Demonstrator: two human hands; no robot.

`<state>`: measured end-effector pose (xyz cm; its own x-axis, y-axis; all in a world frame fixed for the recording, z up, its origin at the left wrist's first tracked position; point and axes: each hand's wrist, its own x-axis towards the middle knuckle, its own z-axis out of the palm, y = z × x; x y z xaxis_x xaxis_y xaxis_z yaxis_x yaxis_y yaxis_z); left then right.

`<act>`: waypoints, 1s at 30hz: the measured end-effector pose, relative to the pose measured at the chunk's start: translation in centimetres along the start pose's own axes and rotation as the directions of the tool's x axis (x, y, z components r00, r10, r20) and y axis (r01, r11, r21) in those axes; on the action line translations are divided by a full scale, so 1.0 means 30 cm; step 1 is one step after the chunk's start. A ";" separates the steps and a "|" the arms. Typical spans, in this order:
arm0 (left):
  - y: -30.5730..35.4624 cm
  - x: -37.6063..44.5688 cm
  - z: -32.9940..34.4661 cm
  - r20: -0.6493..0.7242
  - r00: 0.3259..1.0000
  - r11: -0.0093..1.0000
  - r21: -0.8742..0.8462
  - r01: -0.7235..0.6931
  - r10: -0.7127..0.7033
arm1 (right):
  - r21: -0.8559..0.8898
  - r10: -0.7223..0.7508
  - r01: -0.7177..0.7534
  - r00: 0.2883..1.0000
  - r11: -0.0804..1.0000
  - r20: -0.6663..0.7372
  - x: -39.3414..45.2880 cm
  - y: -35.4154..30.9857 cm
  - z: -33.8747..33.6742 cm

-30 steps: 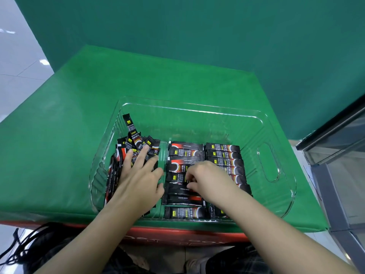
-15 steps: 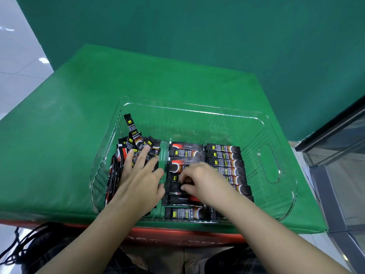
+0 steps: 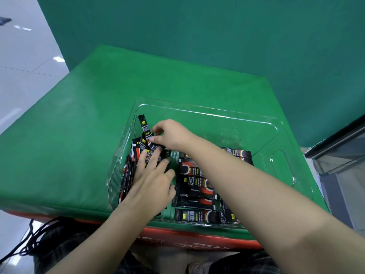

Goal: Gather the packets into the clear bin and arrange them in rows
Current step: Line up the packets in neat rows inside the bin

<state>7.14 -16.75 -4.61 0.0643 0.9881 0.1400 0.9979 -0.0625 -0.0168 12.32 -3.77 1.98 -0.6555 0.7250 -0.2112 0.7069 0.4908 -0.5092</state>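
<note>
Pinching one packet (image 3: 155, 146) off the loose heap (image 3: 138, 155) at the clear bin's (image 3: 207, 113) left side, right hand (image 3: 169, 135) crossing over flat, open-fingered left hand (image 3: 152, 178), could snag neighbours and scatter them over the tidy rows (image 3: 195, 186).

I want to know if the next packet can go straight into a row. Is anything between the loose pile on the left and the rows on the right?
Nothing stands in the gap itself. The right hand reaches the loose pile; its forearm crosses above the rows.
</note>
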 end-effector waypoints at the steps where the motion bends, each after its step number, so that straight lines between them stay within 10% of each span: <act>1: 0.000 0.000 0.000 0.000 1.000 1.000 -0.003 0.000 0.000 | 0.028 0.004 -0.004 1.000 1.000 0.005 0.010 -0.005 0.007; 16: 0.002 -0.002 -0.006 0.069 0.998 1.000 -0.010 -0.008 0.009 | 0.316 -0.007 0.136 0.926 0.939 -0.379 -0.092 0.085 -0.019; 30: 0.008 0.001 -0.045 0.119 0.993 1.000 0.024 -0.020 0.017 | 0.017 0.108 -0.109 0.993 0.994 0.046 -0.439 0.281 -0.044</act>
<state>7.38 -16.94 -3.29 0.0802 0.9966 0.0207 0.9959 -0.0793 -0.0431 27.26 -8.54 1.58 -0.5868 0.7509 -0.3029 0.7694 0.4006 -0.4975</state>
